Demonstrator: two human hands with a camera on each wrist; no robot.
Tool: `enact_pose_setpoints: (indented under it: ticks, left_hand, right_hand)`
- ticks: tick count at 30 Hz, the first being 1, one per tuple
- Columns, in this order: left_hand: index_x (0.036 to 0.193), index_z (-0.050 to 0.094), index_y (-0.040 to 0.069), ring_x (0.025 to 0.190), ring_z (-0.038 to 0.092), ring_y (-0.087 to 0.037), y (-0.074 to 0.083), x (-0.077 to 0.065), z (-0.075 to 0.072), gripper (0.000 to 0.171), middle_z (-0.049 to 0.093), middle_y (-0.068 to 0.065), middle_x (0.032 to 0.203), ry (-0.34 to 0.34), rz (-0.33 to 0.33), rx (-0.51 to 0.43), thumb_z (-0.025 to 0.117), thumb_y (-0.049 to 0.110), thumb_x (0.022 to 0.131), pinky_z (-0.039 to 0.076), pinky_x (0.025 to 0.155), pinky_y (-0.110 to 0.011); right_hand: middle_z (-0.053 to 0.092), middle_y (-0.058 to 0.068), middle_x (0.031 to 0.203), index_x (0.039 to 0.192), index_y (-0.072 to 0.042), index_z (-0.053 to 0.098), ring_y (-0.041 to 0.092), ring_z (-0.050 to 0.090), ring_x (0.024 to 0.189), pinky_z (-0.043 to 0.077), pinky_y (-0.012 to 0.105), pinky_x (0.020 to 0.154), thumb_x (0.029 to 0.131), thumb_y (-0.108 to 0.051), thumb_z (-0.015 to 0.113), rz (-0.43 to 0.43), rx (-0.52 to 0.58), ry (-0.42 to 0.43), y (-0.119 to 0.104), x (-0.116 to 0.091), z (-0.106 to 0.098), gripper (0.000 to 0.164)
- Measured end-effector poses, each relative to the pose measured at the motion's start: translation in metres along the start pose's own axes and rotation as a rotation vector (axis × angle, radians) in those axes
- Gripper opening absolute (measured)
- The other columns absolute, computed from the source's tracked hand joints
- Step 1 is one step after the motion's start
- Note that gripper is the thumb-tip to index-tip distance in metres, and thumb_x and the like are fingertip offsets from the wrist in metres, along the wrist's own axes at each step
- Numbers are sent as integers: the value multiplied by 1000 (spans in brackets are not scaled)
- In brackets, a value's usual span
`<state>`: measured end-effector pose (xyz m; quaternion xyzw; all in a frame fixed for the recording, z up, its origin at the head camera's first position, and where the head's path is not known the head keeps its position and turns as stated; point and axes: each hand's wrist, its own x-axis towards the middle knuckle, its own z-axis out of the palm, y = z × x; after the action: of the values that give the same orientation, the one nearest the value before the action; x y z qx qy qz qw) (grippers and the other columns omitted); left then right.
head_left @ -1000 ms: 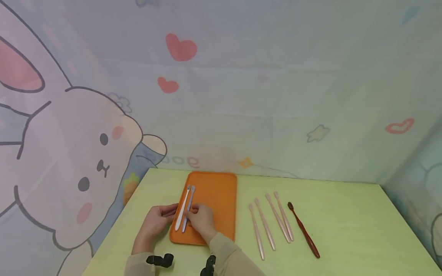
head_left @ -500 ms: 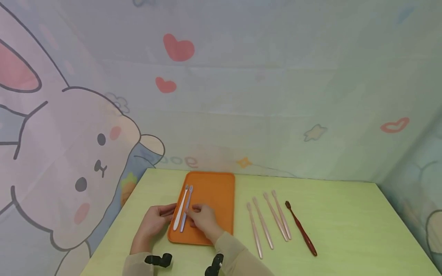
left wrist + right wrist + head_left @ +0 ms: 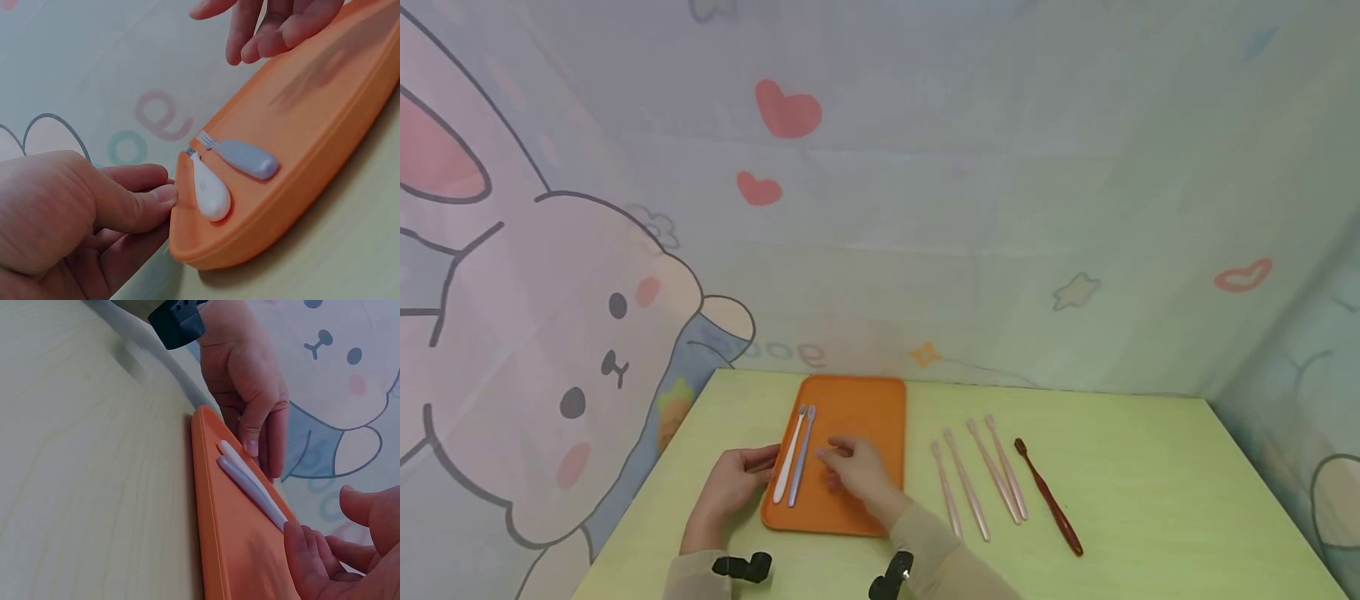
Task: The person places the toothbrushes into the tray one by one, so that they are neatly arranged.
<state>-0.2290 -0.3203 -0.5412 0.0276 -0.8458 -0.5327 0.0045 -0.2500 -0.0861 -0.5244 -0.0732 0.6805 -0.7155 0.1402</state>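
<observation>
An orange tray [image 3: 868, 404] lies on the table, with a white toothbrush [image 3: 784, 475] and a lavender toothbrush [image 3: 800, 467] side by side along its left edge, bristle heads pointing away. My left hand [image 3: 730, 485] pinches the tray's left rim; in the left wrist view its thumb [image 3: 164, 192] rests right at the rim beside the white handle. Over the middle of the tray is my right hand [image 3: 865, 475], fingers loosely bent and holding nothing. It stands a little right of the lavender toothbrush, apart from it.
Several pale pink toothbrushes [image 3: 967, 483] lie on the light green table [image 3: 1150, 467] to the right of the tray. Beyond them lies a dark brown toothbrush [image 3: 1051, 500]. A printed cloth backdrop [image 3: 880, 275] rises behind the table's far edge.
My right hand has let go of the lavender toothbrush and moved right, over the tray's middle. The lavender toothbrush stays beside the white one. My left hand keeps its place at the rim.
</observation>
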Motion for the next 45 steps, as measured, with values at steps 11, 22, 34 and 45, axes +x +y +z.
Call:
enact_pose_setpoints:
  ticks: [11, 22, 34, 45]
  left_hand:
    - [137, 68, -9, 125, 69, -38, 1, 2, 5, 40, 72, -25, 130, 2, -2, 10, 69, -10, 97, 57, 103, -44]
    - [136, 69, -8, 124, 70, -37, 2, 3, 5, 39, 72, -23, 130, 5, 1, 27, 71, -8, 97, 59, 101, -41]
    - [137, 68, -9, 126, 68, -37, -3, 2, 2, 41, 71, -24, 132, -7, -10, -9, 72, -7, 97, 58, 103, -40]
    - [138, 67, -9, 127, 68, -38, -2, 2, 3, 41, 70, -25, 133, -16, -3, -10, 71, -7, 97, 58, 101, -39]
  right_hand:
    - [73, 15, 114, 145, 12, 57, 35, 72, 100, 66, 45, 82, 105, -18, 70, -96, -82, -28, -11, -8, -43, 52]
    - [68, 21, 130, 148, 5, 59, 46, 69, 117, 65, 49, 87, 107, -19, 68, -161, -192, -30, -22, -30, -115, 49]
    - [68, 18, 129, 147, 1, 62, 43, 68, 118, 65, 43, 88, 106, -19, 70, -145, -213, 90, -24, -47, -168, 46]
    - [63, 22, 139, 150, 3, 58, 44, 64, 124, 64, 44, 92, 107, -19, 68, -106, -209, 132, -27, -57, -200, 49]
